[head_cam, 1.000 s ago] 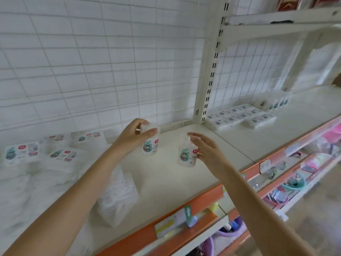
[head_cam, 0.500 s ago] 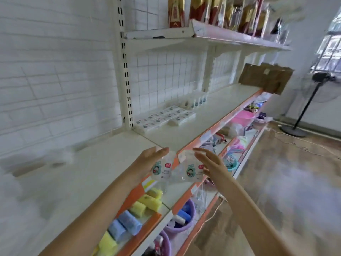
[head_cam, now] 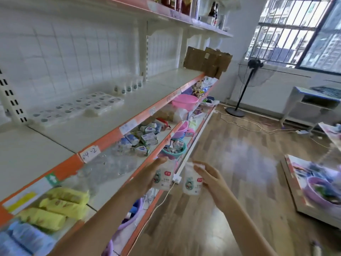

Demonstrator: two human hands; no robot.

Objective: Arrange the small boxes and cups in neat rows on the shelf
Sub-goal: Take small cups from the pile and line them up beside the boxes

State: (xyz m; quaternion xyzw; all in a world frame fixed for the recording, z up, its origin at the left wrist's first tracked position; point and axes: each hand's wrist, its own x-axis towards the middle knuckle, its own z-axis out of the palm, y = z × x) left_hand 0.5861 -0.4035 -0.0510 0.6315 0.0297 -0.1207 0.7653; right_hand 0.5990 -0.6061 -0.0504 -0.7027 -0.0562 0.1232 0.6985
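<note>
From my remote seat on the head camera, I see both hands held out in front of the store shelving, each carrying one small white cup with a cartoon label and a red tag. The left hand [head_cam: 147,177] wraps its fingers around the left cup [head_cam: 163,179], thumb over the top rim, while the right hand [head_cam: 212,179] grips the right cup [head_cam: 191,183] from the side, fingers curled over its lid. The two cups hang side by side, close but not touching, in the air over the wooden floor [head_cam: 230,191], just off the orange front edge of the lower shelves and well below the white shelf [head_cam: 103,124] they belong on. On that shelf, flat small boxes [head_cam: 77,108] lie in tidy rows near the wire back panel, and just beyond them a short row of matching cups [head_cam: 129,87] stands upright against the back. The shelf underneath holds yellow packets [head_cam: 60,206], clear plastic items and a jumble of small cartons [head_cam: 142,139]; a pink basin [head_cam: 184,101] sits farther along. A cardboard box [head_cam: 206,61] juts from the far end of the shelving, and a standing fan [head_cam: 247,78] stands below the barred window [head_cam: 295,30]. The picture is blurred at its right edge.
</note>
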